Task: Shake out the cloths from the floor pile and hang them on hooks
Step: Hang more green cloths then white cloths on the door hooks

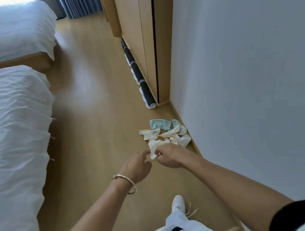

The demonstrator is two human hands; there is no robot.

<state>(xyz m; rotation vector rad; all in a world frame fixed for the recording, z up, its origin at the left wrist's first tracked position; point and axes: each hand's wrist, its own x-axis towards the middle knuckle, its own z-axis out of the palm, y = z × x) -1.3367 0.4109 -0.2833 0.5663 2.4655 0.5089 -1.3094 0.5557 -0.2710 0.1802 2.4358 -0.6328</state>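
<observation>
Right grip (pixel 169 157) pinches cream cloth (pixel 153 153) at pile (pixel 169 132) edge; left grip (pixel 136 167) loosely spread, beside cloth.

A small crumpled pile of cream cotton cloths (pixel 167 135) lies on the wooden floor (pixel 100 122), against the right-hand skirting board (pixel 181 120). Teal-and-white striped cloths (pixel 157 124) lie along its far edge. The right hand (pixel 169 156) pinches the nearest cream cloth (pixel 153 153).
</observation>
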